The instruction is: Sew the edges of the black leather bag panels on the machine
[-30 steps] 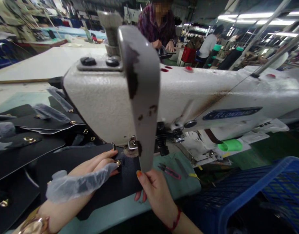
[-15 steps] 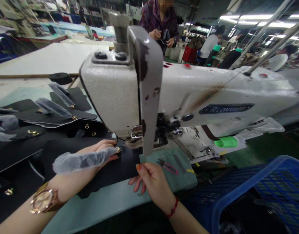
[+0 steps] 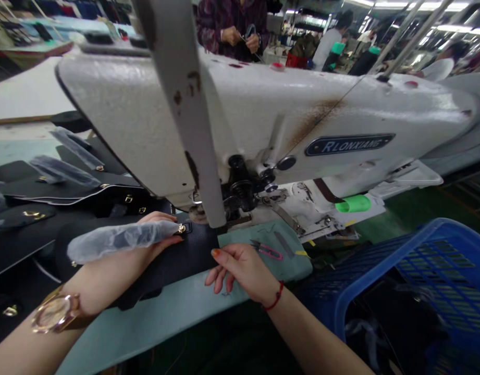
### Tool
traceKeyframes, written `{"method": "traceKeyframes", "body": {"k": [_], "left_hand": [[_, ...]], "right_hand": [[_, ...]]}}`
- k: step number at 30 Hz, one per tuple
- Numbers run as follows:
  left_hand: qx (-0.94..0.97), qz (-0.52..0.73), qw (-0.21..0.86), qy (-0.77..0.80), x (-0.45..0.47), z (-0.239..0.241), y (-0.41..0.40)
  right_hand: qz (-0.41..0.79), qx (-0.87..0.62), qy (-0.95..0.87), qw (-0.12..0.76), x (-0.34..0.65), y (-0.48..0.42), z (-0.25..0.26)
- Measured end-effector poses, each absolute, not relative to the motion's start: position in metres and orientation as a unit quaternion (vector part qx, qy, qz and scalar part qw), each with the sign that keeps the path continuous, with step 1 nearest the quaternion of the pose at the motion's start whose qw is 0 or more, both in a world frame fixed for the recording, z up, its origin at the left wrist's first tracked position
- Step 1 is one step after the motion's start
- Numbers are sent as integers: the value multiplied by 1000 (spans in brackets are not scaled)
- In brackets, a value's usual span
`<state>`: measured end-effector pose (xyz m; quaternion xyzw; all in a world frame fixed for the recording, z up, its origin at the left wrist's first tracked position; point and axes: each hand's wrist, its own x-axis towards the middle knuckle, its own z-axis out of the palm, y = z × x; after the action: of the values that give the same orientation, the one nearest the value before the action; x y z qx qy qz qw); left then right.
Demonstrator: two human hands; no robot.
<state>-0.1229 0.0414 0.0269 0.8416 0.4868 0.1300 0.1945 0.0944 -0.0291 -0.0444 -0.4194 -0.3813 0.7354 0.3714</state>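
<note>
My left hand (image 3: 146,250) lies with fingers stretched out on a black leather panel (image 3: 196,252), beside the sewing machine's needle area. A strap handle in clear plastic wrap (image 3: 118,240) runs across the back of this hand and partly hides the fingers. Its gold-coloured fitting (image 3: 181,228) meets the panel near my fingertips. My right hand (image 3: 240,271) is at the panel's right edge, thumb and forefinger pinched, other fingers curled below. What lies in the pinch is too small to make out. The white sewing machine (image 3: 146,114) stands over the panel, hiding the needle.
Pink-handled thread snips (image 3: 268,250) lie on the green table surface (image 3: 173,307), right of my right hand. More black panels with wrapped handles (image 3: 63,172) are piled at left. A blue plastic basket (image 3: 380,260) with black pieces stands at right. Across the machine, a person (image 3: 232,31) handles something.
The view has moved closer to the machine, shifting it up and left in the picture. Both hands keep about the same pose, the left on the panel and the right at its edge.
</note>
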Motion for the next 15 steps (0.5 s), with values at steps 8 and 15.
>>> {"method": "traceKeyframes", "body": {"k": [8, 15], "left_hand": [[851, 100, 143, 496, -130, 19, 41], [902, 94, 67, 415, -150, 4, 44]], "right_hand": [[712, -423, -401, 391, 89, -33, -49], [617, -486, -450, 425, 80, -37, -76]]}}
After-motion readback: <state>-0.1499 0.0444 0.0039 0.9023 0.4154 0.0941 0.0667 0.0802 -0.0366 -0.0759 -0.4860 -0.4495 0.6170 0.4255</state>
